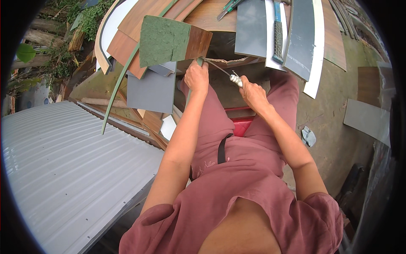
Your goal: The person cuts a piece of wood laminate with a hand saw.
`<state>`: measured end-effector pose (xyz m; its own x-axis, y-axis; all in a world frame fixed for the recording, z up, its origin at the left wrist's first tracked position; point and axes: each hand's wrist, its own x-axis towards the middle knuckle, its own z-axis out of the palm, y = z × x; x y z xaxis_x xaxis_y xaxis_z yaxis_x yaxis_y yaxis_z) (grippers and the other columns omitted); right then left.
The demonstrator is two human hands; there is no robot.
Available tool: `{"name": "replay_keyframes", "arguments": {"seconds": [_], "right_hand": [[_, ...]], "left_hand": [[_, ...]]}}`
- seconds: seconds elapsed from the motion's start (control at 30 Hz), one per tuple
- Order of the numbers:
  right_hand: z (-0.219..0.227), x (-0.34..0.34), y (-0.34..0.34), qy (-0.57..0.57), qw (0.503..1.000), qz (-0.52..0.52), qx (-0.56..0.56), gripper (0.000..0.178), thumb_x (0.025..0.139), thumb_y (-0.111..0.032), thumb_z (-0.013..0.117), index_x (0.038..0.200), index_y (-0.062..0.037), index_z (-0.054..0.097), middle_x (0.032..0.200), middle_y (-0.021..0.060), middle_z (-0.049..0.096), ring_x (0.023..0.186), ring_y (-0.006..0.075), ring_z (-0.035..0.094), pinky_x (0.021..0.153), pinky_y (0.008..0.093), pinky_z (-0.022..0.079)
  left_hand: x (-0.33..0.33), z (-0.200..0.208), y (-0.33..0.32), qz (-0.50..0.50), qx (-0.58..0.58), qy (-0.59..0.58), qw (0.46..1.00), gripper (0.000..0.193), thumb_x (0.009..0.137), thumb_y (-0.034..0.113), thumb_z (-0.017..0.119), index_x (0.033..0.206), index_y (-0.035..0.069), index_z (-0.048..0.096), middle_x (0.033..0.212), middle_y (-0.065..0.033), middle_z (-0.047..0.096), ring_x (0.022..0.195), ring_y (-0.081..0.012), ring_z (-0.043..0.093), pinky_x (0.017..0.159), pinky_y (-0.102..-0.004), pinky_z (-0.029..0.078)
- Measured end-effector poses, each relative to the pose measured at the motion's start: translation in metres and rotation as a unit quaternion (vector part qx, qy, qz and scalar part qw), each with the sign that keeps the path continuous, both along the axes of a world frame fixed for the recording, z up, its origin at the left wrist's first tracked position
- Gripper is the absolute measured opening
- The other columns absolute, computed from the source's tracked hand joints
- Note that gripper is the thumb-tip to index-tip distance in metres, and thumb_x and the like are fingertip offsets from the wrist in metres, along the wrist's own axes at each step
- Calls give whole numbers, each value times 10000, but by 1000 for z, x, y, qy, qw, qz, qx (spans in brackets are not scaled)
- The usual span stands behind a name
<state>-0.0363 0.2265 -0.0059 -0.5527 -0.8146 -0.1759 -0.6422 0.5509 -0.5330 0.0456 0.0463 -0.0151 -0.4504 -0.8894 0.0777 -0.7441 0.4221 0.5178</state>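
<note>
My left hand is closed around a thin green strip that hangs below the fist along the forearm. In my right hand is a thin metal-shafted tool with a white, wrapped-looking handle. Its shaft slants up and left, and the far end meets the strip at my left fingers; the shape of that tip is hard to make out. Just beyond the left fist lies a wood-grain board, partly covered by a rough green layer. A long curved green strip hangs to its left.
A blue-handled hammer and a green utility knife lie on panels ahead. Grey panels and wood-grain boards are stacked around. Corrugated metal sheet fills the left. A red seat shows between my legs; a crumpled cloth lies right.
</note>
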Motion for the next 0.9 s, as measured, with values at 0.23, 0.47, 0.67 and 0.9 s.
{"name": "replay_keyframes", "arguments": {"seconds": [0.23, 0.47, 0.67, 0.9], "right_hand": [[6, -4, -61, 2, 999, 13, -40, 173, 865, -141, 513, 963, -28, 427, 713, 241, 623, 727, 420, 626, 644, 524, 490], [-3, 4, 5, -5, 1000, -1, -5, 170, 860, -126, 516, 951, -21, 417, 744, 227, 633, 727, 421, 624, 648, 519, 492], [6, -2, -33, -4, 1000, 4, -20, 163, 861, -121, 511, 953, -16, 425, 744, 234, 631, 731, 420, 625, 650, 516, 494], [-2, -2, -37, 9, 999, 18, -44, 160, 867, -130, 507, 962, -17, 444, 718, 243, 625, 706, 416, 630, 618, 513, 500]], "left_hand": [[-2, -5, 2, -3, 10, 15, 1000, 321, 793, 290, 570, 915, 1, 641, 822, -263, 640, 827, -437, 613, 765, -493, 473], [0, -1, 1, 0, -2, 4, 1000, 321, 793, 287, 562, 897, -7, 637, 818, -265, 639, 825, -441, 612, 764, -498, 471], [-2, -1, 2, 6, -9, 7, 1000, 331, 790, 294, 564, 907, -8, 635, 827, -266, 641, 821, -440, 615, 762, -499, 473], [-1, -8, 1, 3, -7, 4, 1000, 328, 788, 296, 570, 904, -4, 635, 826, -261, 642, 816, -439, 616, 755, -496, 474]]}}
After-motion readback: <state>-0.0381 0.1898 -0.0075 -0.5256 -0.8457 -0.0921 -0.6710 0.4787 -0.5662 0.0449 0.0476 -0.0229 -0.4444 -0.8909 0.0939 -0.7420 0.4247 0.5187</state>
